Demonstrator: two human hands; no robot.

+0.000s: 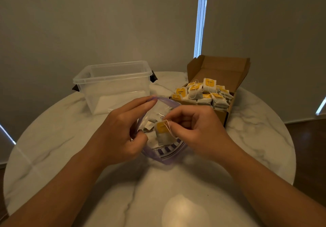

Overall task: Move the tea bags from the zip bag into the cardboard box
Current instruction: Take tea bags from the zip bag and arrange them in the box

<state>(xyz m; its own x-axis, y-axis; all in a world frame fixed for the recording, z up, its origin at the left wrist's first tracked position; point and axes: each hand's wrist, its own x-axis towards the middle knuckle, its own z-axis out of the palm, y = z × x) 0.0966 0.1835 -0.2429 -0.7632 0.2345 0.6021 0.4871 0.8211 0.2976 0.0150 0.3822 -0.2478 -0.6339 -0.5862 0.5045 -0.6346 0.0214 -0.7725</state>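
Observation:
A clear zip bag (165,153) with a purple rim lies open at the table's middle. My left hand (123,129) grips its left rim and holds the mouth open. Just above the mouth, my right hand (195,126) pinches a tea bag (163,132) with a yellow tag and white string. A few more tea bags show through the plastic inside. The open cardboard box (220,114) stands to the right behind my right hand, heaped with several yellow-tagged tea bags (202,92).
A clear plastic tub (112,83) with dark side clips stands at the back left. The round white marble table (176,200) ends close behind the tub and box. Dark wood floor shows at the right.

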